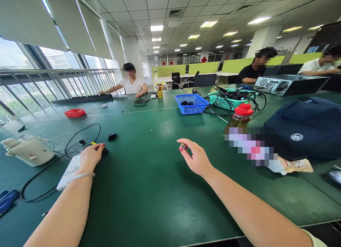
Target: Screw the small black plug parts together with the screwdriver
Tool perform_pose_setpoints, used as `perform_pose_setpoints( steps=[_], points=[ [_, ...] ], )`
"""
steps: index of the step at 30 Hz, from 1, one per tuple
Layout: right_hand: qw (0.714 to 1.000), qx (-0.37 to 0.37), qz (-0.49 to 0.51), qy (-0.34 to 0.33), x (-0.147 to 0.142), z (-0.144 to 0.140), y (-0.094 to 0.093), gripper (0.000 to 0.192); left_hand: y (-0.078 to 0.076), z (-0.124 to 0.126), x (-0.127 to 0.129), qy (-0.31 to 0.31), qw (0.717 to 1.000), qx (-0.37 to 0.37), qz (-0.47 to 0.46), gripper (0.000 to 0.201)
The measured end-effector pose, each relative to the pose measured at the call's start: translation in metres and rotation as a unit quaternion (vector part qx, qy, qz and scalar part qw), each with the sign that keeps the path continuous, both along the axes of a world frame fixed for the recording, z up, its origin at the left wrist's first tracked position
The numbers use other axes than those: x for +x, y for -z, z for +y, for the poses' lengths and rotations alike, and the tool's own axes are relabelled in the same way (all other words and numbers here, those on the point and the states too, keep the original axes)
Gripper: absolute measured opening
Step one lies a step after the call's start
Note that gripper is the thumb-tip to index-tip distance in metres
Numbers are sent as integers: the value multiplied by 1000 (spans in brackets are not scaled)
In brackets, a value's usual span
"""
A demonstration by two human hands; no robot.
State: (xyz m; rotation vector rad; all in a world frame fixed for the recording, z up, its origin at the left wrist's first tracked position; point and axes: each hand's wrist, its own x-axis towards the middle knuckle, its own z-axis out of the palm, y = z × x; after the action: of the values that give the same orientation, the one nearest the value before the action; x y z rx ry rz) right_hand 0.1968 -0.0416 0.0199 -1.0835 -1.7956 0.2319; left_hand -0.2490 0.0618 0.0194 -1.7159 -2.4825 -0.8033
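Note:
My left hand (92, 156) is over the left part of the table, fingers pinched together at a small black piece (106, 152) whose kind I cannot make out. Under its wrist lies a white box (69, 173), and a bit of yellow (93, 143) shows by the knuckles. A black cable (44, 169) loops around on that side. Two more small black pieces lie beyond the fingers, one larger (112, 136) and one smaller (82, 142). Raised above the table's middle, my right hand (196, 158) pinches a small short cylinder (183, 146) between thumb and forefinger.
Left stand a cream bottle (32, 151) and a red tray (74, 113). Ahead are a blue basket (191, 104) and a green basket (226, 102) of cables. A red-lidded bottle (239, 115), dark bag (306, 126) and computer case (290, 84) occupy the right. Several people sit around.

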Motion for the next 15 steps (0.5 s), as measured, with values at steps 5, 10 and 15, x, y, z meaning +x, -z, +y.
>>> perform_pose_setpoints(
  steps=[5, 10, 15],
  points=[
    [1000, 8, -4, -4, -1, 0, 0, 26, -7, -3, 15, -25, 997, -37, 66, 48],
    [1000, 10, -3, -4, -1, 0, -1, 27, -8, -3, 16, -23, 995, -48, 90, 49],
    [1000, 14, -6, -4, -2, 0, -1, 27, -7, 0, 19, -15, 992, -51, 112, 48]
  ],
)
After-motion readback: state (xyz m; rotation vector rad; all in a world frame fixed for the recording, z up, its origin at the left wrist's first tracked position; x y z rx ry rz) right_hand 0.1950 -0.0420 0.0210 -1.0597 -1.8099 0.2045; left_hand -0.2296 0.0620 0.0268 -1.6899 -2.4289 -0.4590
